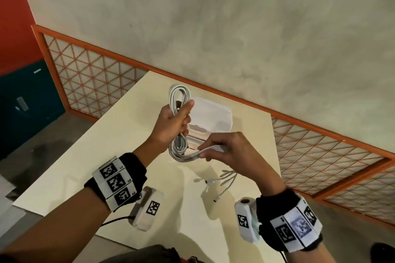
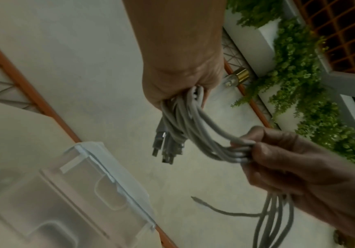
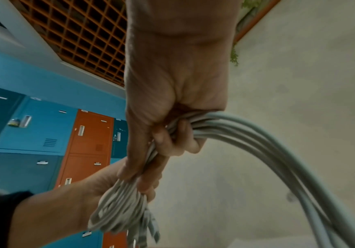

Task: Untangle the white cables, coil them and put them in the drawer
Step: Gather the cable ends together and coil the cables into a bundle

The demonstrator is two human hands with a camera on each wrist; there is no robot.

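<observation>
Here your left hand (image 1: 171, 121) curls its fingers round the coiled white cables (image 1: 179, 100) above the table's (image 1: 119, 145) far edge, before the drawer (image 1: 213, 117), steadying the loops while your right hand (image 1: 226, 147) pinches the loose strands to feed another turn.

L hand (image 1: 171, 123) grips coiled white cables (image 1: 179, 100) upright above table (image 1: 119, 126), loops sticking out above & below the fist. R hand (image 1: 229, 148) pinches the strands running off the coil's lower end; loose ends w/ plugs (image 1: 224, 179) hang below it toward the tabletop. Clear drawer box (image 1: 213, 117) sits on table just behind both hands. Orange lattice rail (image 1: 89, 74) & concrete wall (image 1: 213, 17) behind. Marker bands on both wrists.
</observation>
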